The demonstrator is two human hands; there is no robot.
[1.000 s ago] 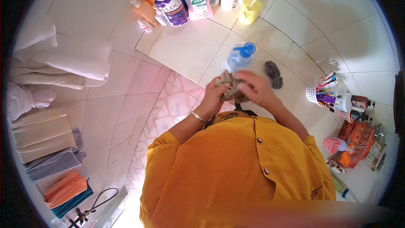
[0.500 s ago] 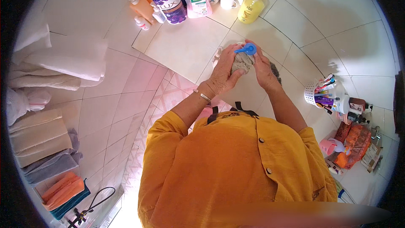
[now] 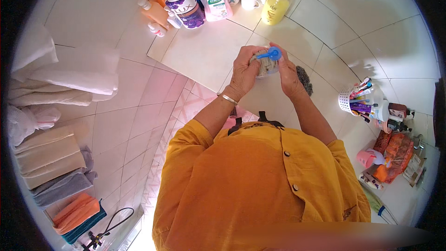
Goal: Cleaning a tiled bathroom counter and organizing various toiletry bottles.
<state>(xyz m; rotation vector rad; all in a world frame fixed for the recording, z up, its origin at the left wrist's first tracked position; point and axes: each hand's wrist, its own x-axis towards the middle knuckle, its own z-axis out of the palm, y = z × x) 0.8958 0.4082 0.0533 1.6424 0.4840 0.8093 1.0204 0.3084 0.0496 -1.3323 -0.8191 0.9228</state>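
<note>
Over the tiled counter (image 3: 204,51) my two hands surround a pump bottle, seen from above by its blue pump head (image 3: 274,54). A wrinkled grey-beige cloth (image 3: 266,68) is pressed against the bottle's near side. My left hand (image 3: 245,70) is closed on the cloth, its thumb lying over it. My right hand (image 3: 289,73) wraps the bottle's right side, with fingertips near the pump. Most of the bottle's body is hidden by the cloth and my hands. Just right of my right hand lies a dark grey scouring pad (image 3: 304,81).
Along the back stand several pump bottles, among them a white-and-purple bottle (image 3: 186,11) and a yellow bottle (image 3: 277,4), plus a white cup (image 3: 251,0) of toothbrushes. At right are a white basket (image 3: 344,100) and a pink cup (image 3: 366,159). Folded towels (image 3: 51,151) hang at left.
My left hand has shifted left and its thumb has risen nearer the pump. The cloth now sits more compactly between my hands. More of the scouring pad shows.
</note>
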